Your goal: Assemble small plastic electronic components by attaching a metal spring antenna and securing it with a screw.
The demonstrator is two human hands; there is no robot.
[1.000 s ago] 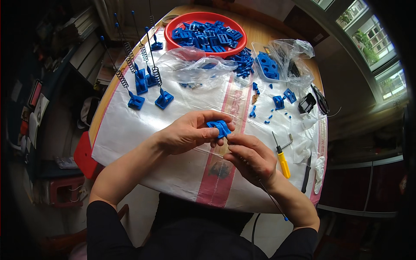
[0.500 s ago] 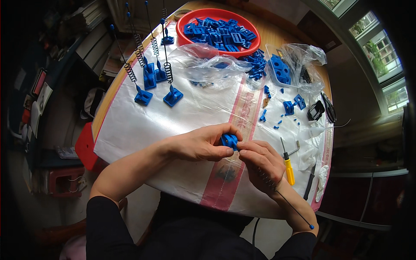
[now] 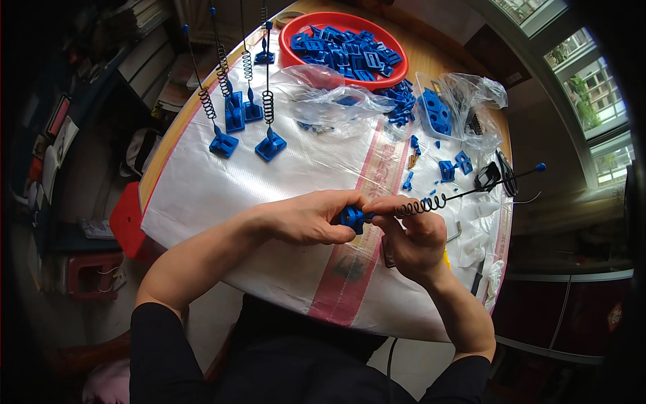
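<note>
My left hand (image 3: pixel 313 215) is closed around a small blue plastic base (image 3: pixel 352 219), thumb and fingers on its sides. Pinched in my right hand (image 3: pixel 416 246), right beside that base, is the inner end of a black coiled-spring rod (image 3: pixel 422 206). The rod stretches away to the right and ends in a blue ball tip (image 3: pixel 540 167). Its inner end meets the base between my fingers, which partly cover the joint. Several similar blue bases with upright spring rods (image 3: pixel 270 145) stand at the far left of the table.
A red basin (image 3: pixel 343 82) heaped with blue plates stands at the back, behind a clear plastic bag (image 3: pixel 336 104). Small blue pieces (image 3: pixel 402 101) lie beside it. At right are a clear tub (image 3: pixel 422 101), black coiled cable (image 3: pixel 508 178) and a hex key (image 3: pixel 455 232). My hand mostly hides a yellow handle.
The spring rod has swung from pointing down over my right wrist to pointing right and slightly away. My right hand has turned with it; my left hand keeps its hold on the base.
</note>
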